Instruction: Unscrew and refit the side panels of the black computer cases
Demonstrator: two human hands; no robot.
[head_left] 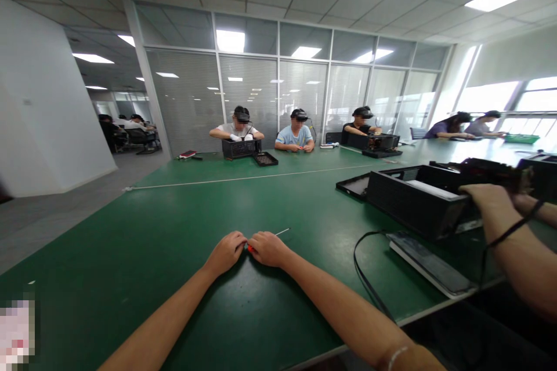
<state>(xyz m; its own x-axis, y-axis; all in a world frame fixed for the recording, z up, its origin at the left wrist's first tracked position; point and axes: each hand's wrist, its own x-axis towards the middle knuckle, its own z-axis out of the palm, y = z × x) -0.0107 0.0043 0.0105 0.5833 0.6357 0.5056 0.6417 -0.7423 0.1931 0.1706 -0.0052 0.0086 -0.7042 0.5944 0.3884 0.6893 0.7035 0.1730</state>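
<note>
In the head view, low in the middle of the frame, the left hand (226, 252) and the right hand (270, 248) are meeting knuckle to knuckle on the green table (152, 232). Both are curling shut on a small red-handled tool (249, 248). The left is pinching the red end and the right is wrapping the rest, with the thin shaft poking out toward the upper right. I judge they are adjusting the handle end, and going on is calling for a steady right-hand grip. At the right edge a co-worker's hand (487, 194) is resting on a black case (413, 200).
</note>
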